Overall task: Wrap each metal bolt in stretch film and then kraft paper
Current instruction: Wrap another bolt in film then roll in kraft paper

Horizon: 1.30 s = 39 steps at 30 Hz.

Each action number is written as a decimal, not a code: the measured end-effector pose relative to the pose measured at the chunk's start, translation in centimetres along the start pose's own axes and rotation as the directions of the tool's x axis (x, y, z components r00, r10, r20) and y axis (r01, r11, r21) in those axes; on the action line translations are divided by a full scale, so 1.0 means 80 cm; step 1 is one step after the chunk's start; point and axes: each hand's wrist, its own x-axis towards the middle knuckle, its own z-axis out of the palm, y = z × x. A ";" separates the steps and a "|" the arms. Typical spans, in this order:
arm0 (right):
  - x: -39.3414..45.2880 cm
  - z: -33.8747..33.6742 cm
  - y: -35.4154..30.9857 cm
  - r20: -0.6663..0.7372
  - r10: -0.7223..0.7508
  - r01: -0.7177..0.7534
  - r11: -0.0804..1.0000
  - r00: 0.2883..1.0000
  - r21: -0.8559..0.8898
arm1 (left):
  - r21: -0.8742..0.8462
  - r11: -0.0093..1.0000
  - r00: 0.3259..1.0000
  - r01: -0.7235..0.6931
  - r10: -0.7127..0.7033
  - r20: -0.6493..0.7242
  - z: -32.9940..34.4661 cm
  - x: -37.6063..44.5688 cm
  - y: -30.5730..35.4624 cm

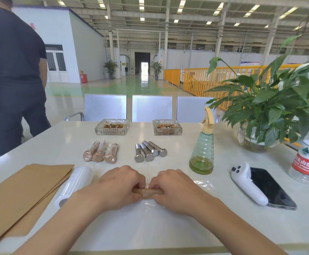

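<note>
Single wide-angle view from head height, aimed forward and slightly down, table [168, 227] seen close below, both forearms entering from the bottom edge, factory hall stretched out far behind

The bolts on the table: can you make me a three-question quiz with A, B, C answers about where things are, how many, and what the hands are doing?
1. Where is the film roll?
A. beside the kraft paper
B. behind the plant
C. on the phone

2. How many bare bolts lie there?
A. two
B. four
C. seven

3. What are the hands doing?
A. resting flat
B. pointing
C. holding a wrapped bolt

Answers: 1 A, the roll lies along the paper's edge. 2 B, four shiny bolts lie together. 3 C, left hand and right hand both pinch it.
</note>
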 end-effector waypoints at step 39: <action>-0.019 -0.028 0.062 0.157 0.269 -0.125 -0.134 0.950 0.983 | -0.908 0.419 0.994 -0.027 0.106 0.020 -0.011 -0.015 0.007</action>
